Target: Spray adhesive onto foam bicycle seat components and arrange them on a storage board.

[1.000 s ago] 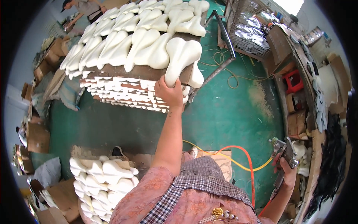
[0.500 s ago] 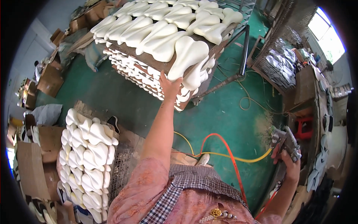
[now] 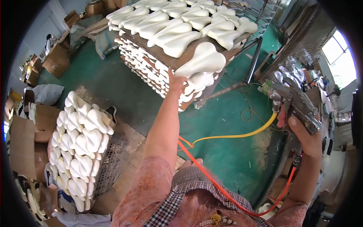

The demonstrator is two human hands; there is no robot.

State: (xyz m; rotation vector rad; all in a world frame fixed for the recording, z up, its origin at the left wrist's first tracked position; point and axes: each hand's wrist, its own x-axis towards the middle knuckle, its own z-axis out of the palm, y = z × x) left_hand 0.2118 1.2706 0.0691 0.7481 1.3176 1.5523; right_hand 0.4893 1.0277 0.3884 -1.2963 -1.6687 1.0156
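My left hand point(image 3: 176, 82) is closed at the narrow end of a cream-white, saddle-shaped piece point(image 3: 205, 59), at the near corner of a loaded board point(image 3: 157, 50). Rows of the same smooth pieces cover the board, with more layers stacked beneath it. Part of my fingers is hidden by the piece. Out to the right, my right hand point(image 3: 305, 134) is wrapped round a metal spray gun point(image 3: 302, 103), raised off the floor and pointing left. A yellow hose point(image 3: 242, 135) and an orange hose point(image 3: 211, 181) run from the gun's underside.
A second stack of white pieces point(image 3: 81, 147) stands at lower left beside a perforated crate point(image 3: 109, 166). Cardboard boxes point(image 3: 56, 60) line the left side. A metal bar point(image 3: 255, 62) juts out by the big stack, and thin hoses lie on the green floor point(image 3: 227, 121).
My right hand has raised the spray gun, and the orange hose now hangs across my front. The piece at my left hand has swung so its wide end points more to the right.
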